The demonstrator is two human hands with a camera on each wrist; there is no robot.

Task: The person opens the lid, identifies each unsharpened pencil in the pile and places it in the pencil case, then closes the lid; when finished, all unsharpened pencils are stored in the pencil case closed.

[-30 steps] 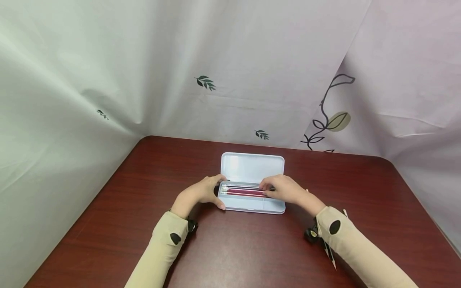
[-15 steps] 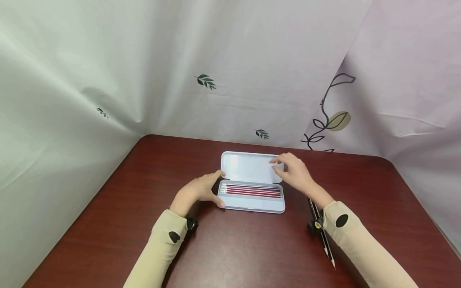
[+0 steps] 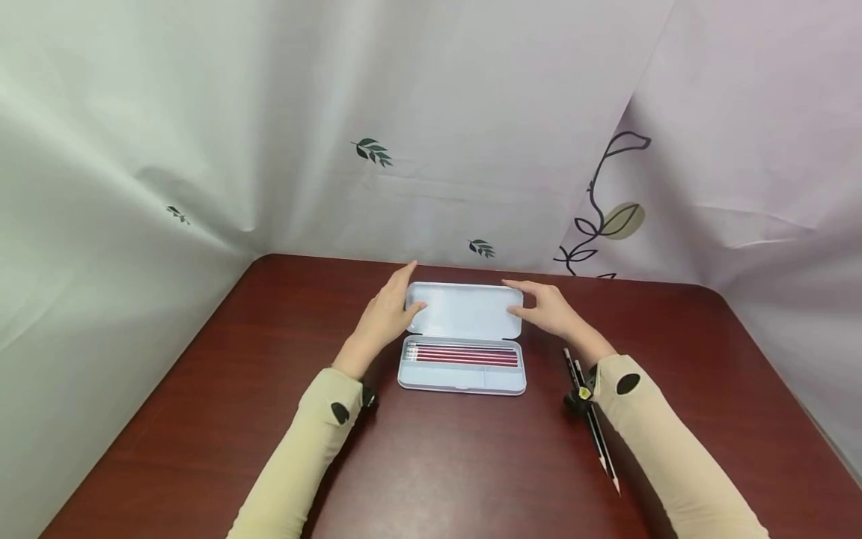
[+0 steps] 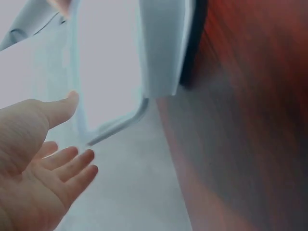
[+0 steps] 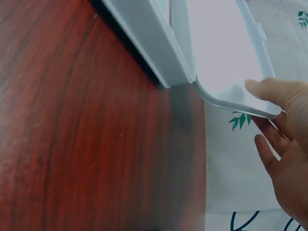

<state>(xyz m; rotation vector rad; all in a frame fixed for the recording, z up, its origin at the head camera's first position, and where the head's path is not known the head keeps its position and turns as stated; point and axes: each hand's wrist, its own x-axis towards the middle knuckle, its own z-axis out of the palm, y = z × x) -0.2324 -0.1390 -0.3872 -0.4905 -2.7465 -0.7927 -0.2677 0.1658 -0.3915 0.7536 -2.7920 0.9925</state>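
A pale blue hinged pencil case (image 3: 444, 378) lies on the table with its lid (image 3: 458, 311) raised at the back. Several red and dark pencils (image 3: 465, 355) lie side by side in its rear compartment. My left hand (image 3: 385, 311) is at the lid's left side, fingers extended and thumb apart; the left wrist view shows the palm beside the lid's corner. At the lid's right corner is my right hand (image 3: 548, 307). In the right wrist view its thumb (image 5: 269, 90) overlaps the lid's inner face, while the fingers extend behind the edge, partly hidden.
Two black pencils (image 3: 599, 442) lie on the dark red-brown table (image 3: 458, 464), partly under the right wrist. A pale curtain (image 3: 431, 150) with leaf prints hangs behind the table's far edge and along its sides.
My right hand has left the pencils in the case and moved up to the lid's right corner. My left hand has moved from the case's left end up beside the lid.
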